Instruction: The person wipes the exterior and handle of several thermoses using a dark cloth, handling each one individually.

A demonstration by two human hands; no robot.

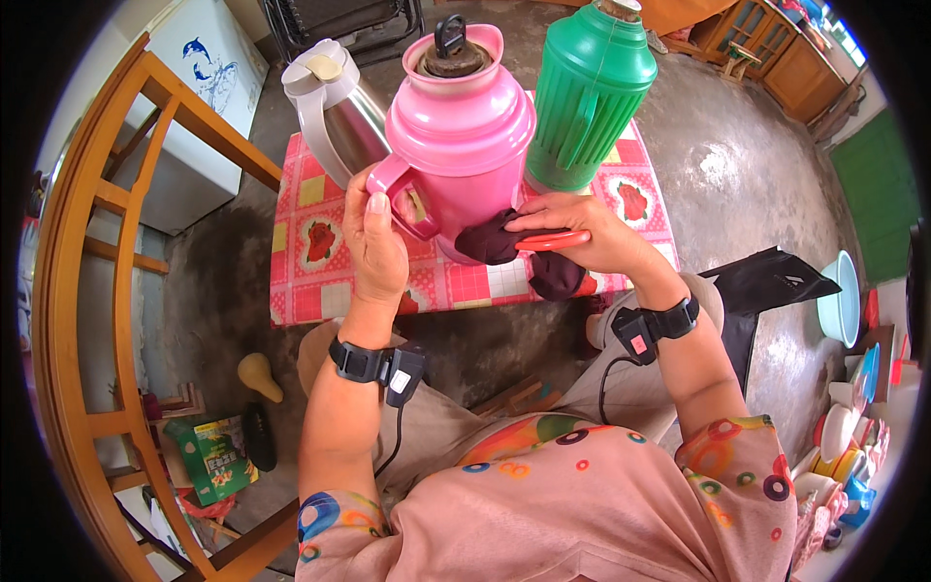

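A pink vacuum flask [465,145] with a dark stopper stands upright on a table with a red checked, rose-print cover [338,287]. My left hand [378,247] grips the flask's loop handle [389,174], thumb on the near side. Against the flask's lower right side, my right hand [582,225] presses a dark cloth [487,240]; part of it hangs below the fingers. A thin red-orange piece [553,240], whose kind I cannot tell, crosses under the right hand. Behind stand a steel jug [356,109] with a white handle and a green ribbed flask [593,109].
A wooden frame [127,291] rises at left, before a white cabinet [204,80] with dolphin pictures. On the floor lie a pale gourd [260,376], a dark green gourd [258,436] and a green carton [218,458]. A black bag [774,284] and light-blue basin [840,298] are at right.
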